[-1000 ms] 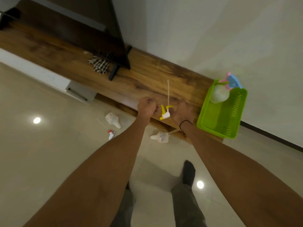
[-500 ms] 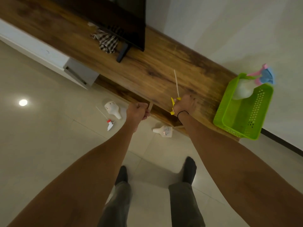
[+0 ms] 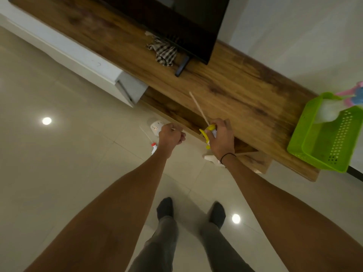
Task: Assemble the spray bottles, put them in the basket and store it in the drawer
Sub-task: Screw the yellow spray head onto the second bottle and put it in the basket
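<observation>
My right hand (image 3: 221, 138) grips a yellow spray head (image 3: 207, 133) whose long dip tube (image 3: 199, 108) points up over the wooden cabinet top (image 3: 235, 91). My left hand (image 3: 170, 135) is a closed fist just left of it, with a tiny pale bit showing at the fingers. On the floor lie a white bottle (image 3: 155, 127), a red-tipped spray head (image 3: 153, 147) and another white bottle (image 3: 211, 158) partly hidden by my right wrist. A green basket (image 3: 306, 142) stands on the cabinet's right end, holding an assembled bottle with a pink and blue head (image 3: 332, 108).
A dark television (image 3: 186, 26) stands on the cabinet with a checked cloth (image 3: 163, 51) at its foot. A white drawer unit (image 3: 125, 89) sits under the cabinet on the left. My feet (image 3: 191, 212) stand on the glossy tiled floor.
The view has shifted so the cabinet sits further right. My hands have drawn apart a little and lowered toward the cabinet's front edge, the right one still holding the yellow spray head.
</observation>
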Motion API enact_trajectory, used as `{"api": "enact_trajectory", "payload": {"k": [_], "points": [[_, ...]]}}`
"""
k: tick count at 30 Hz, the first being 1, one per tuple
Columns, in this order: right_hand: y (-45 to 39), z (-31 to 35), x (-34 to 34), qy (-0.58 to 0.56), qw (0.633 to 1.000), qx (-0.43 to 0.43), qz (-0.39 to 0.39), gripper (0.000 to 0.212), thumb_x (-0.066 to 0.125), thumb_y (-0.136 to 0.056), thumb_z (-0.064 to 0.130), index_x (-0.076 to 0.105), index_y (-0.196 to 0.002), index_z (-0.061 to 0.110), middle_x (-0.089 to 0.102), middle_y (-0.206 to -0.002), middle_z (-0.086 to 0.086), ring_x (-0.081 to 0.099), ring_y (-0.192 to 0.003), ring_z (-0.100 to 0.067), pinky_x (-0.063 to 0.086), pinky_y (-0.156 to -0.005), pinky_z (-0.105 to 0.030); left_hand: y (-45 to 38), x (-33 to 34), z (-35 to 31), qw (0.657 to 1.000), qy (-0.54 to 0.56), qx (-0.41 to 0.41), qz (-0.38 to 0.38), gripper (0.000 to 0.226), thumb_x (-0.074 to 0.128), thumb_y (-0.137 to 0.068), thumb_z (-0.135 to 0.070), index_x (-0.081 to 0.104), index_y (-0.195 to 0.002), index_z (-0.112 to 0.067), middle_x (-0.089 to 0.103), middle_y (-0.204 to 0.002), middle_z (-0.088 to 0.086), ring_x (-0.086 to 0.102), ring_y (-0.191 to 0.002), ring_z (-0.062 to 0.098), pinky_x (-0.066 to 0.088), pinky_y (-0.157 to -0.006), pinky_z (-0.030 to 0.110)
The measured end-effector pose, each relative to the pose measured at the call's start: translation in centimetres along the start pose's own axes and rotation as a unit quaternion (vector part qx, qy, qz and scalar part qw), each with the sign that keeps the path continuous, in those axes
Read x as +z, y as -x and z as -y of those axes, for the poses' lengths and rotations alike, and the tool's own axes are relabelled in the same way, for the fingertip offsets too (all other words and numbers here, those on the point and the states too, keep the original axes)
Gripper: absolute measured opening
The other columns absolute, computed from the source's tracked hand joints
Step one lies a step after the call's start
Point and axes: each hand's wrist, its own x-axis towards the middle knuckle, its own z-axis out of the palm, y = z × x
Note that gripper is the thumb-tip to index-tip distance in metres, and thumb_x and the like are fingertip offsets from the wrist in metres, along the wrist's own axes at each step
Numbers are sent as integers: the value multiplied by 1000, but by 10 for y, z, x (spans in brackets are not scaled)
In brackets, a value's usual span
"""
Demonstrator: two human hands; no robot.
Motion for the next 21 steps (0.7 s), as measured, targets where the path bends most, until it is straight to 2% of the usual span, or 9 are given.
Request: {"api": "enact_trajectory", "payload": {"k": [4,8,12,14,17,21], "points": [[9,-4,40,16,999,-24,40,32,74,-94,16,63,-124,10,53,-131,-15,64,-103,-34,53,-91,-44,-20,-13,27,1000,-2,-8,-12,17,60,-104,-13,71,-116,-9,76,-89,12,69,-69,15,55,-60,23],[5,-26,86,9,999,-28,45,34,75,-94,15,63,-126,10,53,-131,-15,63,-108,-33,51,-89,-35,-52,-22,63,1000,-15,6,-22,15,62,-102,-16,71,-112,-9,76,-86,12,68,-63,14,55,-56,21],[-2,-54,135,0,997,-52,58,32,74,-94,10,64,-125,6,52,-127,-15,64,-106,-33,55,-95,-39,-89,-30,101,998,-46,35,-25,20,63,-100,-18,72,-115,-7,77,-91,15,69,-65,16,57,-62,26],[-8,-69,159,3,996,-59,61,33,73,-95,10,64,-126,5,51,-128,-15,63,-108,-32,54,-96,-38,-107,-34,121,992,-103,66,-16,20,64,-99,-19,73,-114,-8,79,-98,16,72,-72,18,60,-72,30],[-21,-95,199,4,995,-70,69,35,71,-97,10,63,-130,4,50,-130,-16,62,-111,-33,52,-97,-37,-137,-42,150,951,-277,141,10,26,65,-96,-12,72,-121,-13,76,-110,12,72,-97,26,58,-94,35],[-44,-130,255,-4,995,-67,69,34,70,-97,10,63,-130,5,50,-134,-18,60,-112,-31,41,-90,-23,-189,-58,181,846,-472,237,75,46,73,-91,-7,63,-136,-6,65,-128,19,63,-121,37,51,-105,46]]}}
